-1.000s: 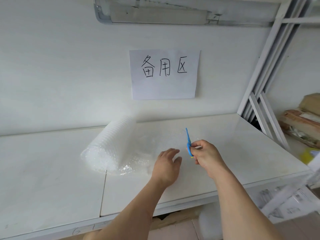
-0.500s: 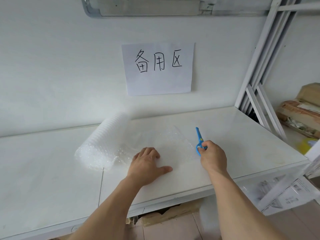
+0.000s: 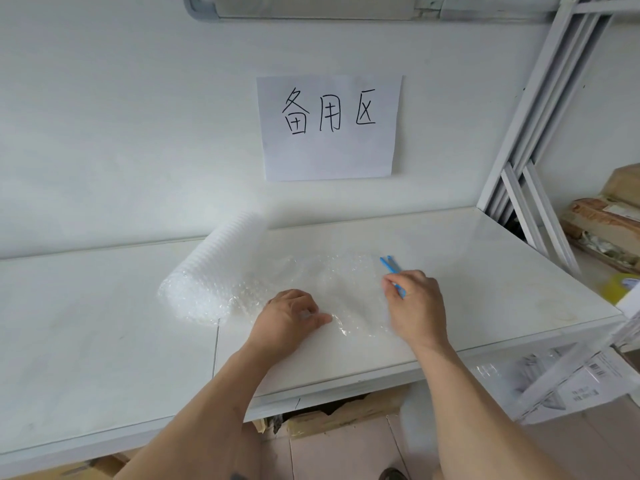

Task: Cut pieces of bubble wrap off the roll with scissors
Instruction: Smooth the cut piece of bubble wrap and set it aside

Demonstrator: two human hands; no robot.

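Left hand [image 3: 291,318] pinches the near edge of the clear bubble wrap sheet [image 3: 325,289], unrolled from the white roll [image 3: 214,271] on the white desk [image 3: 104,323]; right hand [image 3: 415,306] grips small blue scissors [image 3: 390,265], blades parted.

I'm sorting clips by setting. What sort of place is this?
Probably a packing or stock room: a bubble wrap roll on a white worktable, metal shelving, and cardboard boxes underneath.
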